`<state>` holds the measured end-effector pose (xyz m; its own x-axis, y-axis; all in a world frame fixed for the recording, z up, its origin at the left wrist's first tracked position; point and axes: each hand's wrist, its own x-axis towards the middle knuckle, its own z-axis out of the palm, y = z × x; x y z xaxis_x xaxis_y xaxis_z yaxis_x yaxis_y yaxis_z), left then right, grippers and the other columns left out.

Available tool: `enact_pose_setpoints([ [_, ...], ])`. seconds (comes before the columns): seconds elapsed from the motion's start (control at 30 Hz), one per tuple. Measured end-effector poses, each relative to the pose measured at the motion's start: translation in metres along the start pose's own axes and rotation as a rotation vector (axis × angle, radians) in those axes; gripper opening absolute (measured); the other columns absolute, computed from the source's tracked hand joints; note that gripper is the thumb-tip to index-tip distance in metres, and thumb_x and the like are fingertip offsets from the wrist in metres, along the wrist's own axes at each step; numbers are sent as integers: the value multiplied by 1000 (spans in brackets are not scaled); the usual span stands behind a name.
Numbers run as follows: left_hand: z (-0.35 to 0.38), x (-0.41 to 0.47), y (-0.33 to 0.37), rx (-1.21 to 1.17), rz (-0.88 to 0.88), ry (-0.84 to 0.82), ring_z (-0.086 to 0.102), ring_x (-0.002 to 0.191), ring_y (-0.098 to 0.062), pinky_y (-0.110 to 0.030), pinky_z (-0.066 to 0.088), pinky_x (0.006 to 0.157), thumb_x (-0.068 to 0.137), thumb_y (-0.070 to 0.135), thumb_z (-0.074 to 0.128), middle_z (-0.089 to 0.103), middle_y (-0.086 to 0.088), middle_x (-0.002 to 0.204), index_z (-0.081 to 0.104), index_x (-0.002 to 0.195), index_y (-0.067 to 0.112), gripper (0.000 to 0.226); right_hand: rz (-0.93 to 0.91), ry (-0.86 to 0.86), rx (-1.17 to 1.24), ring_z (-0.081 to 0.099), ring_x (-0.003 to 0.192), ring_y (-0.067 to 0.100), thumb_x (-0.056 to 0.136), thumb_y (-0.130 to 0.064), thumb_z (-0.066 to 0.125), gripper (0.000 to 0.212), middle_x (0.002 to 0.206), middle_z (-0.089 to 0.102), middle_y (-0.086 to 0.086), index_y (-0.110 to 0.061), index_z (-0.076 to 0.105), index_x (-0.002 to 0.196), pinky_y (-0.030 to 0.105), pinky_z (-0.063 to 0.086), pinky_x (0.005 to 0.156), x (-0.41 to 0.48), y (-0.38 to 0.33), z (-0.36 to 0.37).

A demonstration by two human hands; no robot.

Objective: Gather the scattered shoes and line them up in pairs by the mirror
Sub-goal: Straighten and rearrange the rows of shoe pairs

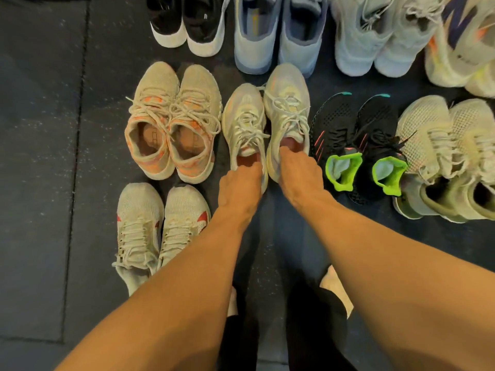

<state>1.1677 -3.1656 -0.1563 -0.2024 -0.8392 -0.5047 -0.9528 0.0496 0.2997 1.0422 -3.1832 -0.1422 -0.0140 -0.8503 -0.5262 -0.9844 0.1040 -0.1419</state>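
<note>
Cream shoes, two, centre frame: fingers of left hand (241, 191) grasp left shoe (242, 121); right hand (300, 178) grasps right shoe (288, 103).

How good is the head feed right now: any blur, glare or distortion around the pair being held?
Head view: warm yellowish cast, no glare; soft throughout, though the pale pair gripped by the left hand and right hand is readable; wide-angle bending stretches the shoes at the right edge.

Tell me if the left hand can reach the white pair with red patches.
Probably yes, once freed: the left hand grips a pale shoe at its heel. The white pair lies uncovered just beside that forearm.
</note>
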Motion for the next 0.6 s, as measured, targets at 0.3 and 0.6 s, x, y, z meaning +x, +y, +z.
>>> enact_pose_setpoints([
  [0.3,-9,18,-13,60,2,39,59,91,-44,-40,36,67,92,13,55,63,-21,99,51,104,8,14,-14,-109,-7,55,109,40,90,-2,51,32,119,55,20,-2,46,122,40,41,73,5,11,-5],
  [0.6,-15,11,4,142,-55,-56,59,100,-41,-42,43,74,96,25,48,61,-19,111,49,114,9,24,-88,-198,44,55,108,38,90,-5,53,31,118,57,20,-1,46,120,42,44,75,-5,14,1],
])
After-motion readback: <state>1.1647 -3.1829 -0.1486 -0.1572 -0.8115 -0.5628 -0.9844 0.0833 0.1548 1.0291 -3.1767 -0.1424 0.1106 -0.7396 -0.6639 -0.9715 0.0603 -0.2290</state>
